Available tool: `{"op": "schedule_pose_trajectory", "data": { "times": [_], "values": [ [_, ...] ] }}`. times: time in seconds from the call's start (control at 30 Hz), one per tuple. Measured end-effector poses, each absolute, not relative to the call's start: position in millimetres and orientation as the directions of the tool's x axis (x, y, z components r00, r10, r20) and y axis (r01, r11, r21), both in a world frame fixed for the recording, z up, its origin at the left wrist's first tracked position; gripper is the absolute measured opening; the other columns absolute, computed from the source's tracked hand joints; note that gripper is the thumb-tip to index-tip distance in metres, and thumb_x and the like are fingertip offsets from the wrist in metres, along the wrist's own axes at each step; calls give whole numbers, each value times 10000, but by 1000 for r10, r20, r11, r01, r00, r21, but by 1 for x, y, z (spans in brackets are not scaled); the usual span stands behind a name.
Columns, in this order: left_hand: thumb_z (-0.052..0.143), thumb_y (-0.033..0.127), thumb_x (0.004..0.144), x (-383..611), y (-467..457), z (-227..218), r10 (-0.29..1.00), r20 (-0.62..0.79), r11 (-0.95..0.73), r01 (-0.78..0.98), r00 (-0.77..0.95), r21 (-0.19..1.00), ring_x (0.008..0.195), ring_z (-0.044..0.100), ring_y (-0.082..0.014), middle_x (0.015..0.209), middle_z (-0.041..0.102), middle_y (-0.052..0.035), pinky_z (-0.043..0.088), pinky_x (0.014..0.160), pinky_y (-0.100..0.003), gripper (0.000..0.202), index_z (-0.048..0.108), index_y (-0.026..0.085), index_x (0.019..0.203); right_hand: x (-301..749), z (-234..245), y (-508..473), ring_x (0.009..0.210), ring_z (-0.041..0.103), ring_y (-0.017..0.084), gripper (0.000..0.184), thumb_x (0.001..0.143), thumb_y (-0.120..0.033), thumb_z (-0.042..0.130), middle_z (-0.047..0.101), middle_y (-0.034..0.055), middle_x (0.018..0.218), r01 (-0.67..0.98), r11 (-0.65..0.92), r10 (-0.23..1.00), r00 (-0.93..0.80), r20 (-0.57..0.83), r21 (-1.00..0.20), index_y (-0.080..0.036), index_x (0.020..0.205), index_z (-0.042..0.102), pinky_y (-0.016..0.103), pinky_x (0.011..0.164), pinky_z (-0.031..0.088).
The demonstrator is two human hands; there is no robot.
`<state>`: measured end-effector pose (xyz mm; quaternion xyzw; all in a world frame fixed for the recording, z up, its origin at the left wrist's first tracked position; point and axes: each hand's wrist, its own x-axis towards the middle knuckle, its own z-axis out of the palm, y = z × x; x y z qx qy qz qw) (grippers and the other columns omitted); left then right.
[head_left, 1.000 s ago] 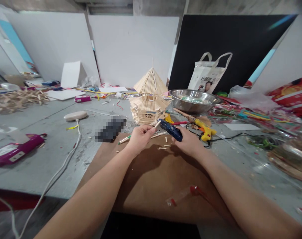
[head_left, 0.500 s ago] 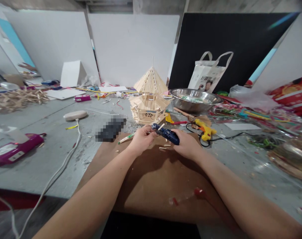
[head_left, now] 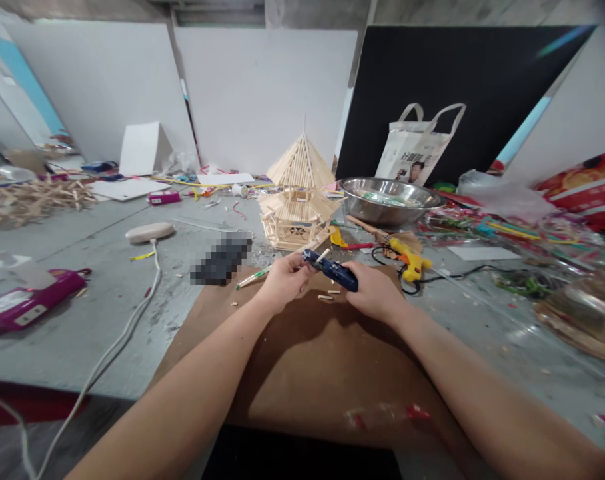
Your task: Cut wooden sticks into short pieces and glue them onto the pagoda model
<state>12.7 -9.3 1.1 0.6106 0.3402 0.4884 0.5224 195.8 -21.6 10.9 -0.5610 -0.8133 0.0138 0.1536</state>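
At far left on the grey counter [head_left: 97, 260] lay a heap of pale sticks [head_left: 37, 197], with a purple power strip [head_left: 40, 303] nearer the viewer. Next came a white oval device [head_left: 150, 232] trailing a cable, then a dark pixelated object [head_left: 221, 260] beside a brown sheet [head_left: 292, 387]. The left hand [head_left: 285, 283], raised over this sheet, had its fingers pinched together on a wooden stick [head_left: 323, 255]; the middle of the stick was hidden, and its free end projected past the head of a dark blue hand tool [head_left: 335, 272]. A tiered stick-built model [head_left: 300, 193] stood upright behind, and short stick pieces [head_left: 325, 297] lay on the sheet below the tool. The right hand [head_left: 375, 290] had its fingers clamped around the tool's handle end. Farther right were a metal basin [head_left: 390, 213], an upright tote bag [head_left: 407, 157] and a yellow glue gun [head_left: 411, 260].
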Motion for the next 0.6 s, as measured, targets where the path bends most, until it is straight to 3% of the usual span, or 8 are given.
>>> {"op": "schedule_pose_trajectory", "data": {
  "times": [0.6],
  "values": [
    [593, 397, 636, 13, -11, 4, 958, 162, -145, -87, 236, 986, 305, 268, -13, 334, 351, 89, 180, 348, -157, 293, 473, 131, 608, 192, 12, -22, 738, 580, 208, 265, 667, -306, 459, 645, 41, 814, 965, 258, 951, -246, 189, -47, -210, 906, 523, 258, 560, 318]
  ]
}}
